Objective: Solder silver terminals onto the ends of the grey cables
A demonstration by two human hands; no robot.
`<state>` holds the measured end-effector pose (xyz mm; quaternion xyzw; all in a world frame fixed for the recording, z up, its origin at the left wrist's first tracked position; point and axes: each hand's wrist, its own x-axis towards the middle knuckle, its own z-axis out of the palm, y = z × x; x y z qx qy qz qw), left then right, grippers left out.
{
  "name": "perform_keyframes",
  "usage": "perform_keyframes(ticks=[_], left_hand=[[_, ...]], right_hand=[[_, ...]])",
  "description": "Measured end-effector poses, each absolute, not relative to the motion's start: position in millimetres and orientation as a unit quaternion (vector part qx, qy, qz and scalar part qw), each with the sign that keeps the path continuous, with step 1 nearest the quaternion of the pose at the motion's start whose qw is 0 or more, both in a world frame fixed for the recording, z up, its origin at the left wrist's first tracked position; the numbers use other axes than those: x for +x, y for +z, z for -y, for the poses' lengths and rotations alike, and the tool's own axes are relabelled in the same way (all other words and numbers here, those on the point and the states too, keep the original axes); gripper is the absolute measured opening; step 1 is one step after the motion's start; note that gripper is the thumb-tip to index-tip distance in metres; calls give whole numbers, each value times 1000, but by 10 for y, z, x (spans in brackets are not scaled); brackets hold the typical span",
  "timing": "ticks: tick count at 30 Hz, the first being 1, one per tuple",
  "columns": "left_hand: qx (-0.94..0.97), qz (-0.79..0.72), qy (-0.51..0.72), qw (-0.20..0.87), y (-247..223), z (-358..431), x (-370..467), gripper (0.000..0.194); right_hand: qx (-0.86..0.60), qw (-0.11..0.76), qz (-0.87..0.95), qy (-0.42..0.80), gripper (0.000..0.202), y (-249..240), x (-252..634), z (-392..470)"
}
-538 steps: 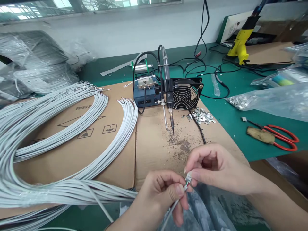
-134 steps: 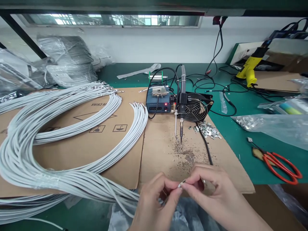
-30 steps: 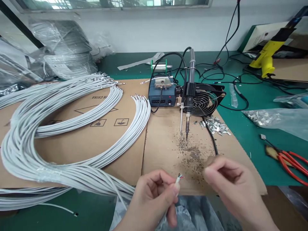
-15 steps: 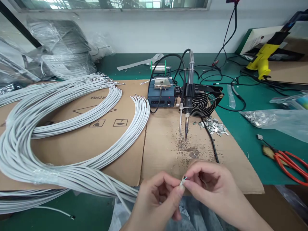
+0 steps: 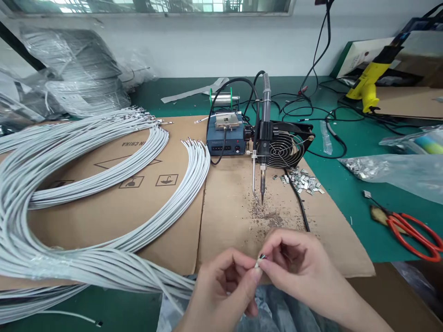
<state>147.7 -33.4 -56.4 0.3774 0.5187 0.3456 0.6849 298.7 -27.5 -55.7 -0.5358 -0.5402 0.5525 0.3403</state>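
Note:
My left hand (image 5: 230, 286) pinches the end of a white cable (image 5: 257, 264) between thumb and forefinger. Thumb and forefinger of my right hand (image 5: 294, 267) are closed on the thin dark and green wires (image 5: 263, 257) that stick out of that end. Both hands meet at the front edge of the cardboard (image 5: 228, 230). Beyond them, a soldering iron (image 5: 264, 152) is held upright with its tip pointing down over specks of solder. Left of my hands lies a big bundle of white cables (image 5: 114, 269).
A blue soldering station (image 5: 226, 138), a solder spool (image 5: 224, 99) and a black fan (image 5: 287, 145) stand at the back. Small metal connectors (image 5: 304, 180) are piled beside a black cord. Further right are red-handled scissors (image 5: 411, 233), a plastic bag (image 5: 391, 173) and a yellow tool (image 5: 367, 87).
The view has shifted slightly, so the bench things appear further left. Both hands keep their pinch on the cable end and its wires, with little visible movement.

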Motion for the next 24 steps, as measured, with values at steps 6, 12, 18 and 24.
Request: perform_keyframes(ticks=[6, 12, 18, 24], left_hand=[[361, -512, 363, 689, -570, 306, 1497, 31], [324, -491, 359, 725, -601, 266, 1499, 38], [300, -480, 339, 752, -617, 249, 1499, 38], [311, -495, 332, 740, -639, 242, 1510, 37]], right_hand=[[-515, 405, 486, 578, 22, -617, 2945, 246], [-447, 528, 389, 609, 23, -775, 2812, 303], [-517, 494, 422, 557, 11, -729, 2867, 300], [-530, 408, 526, 525, 12, -670, 3021, 255]])
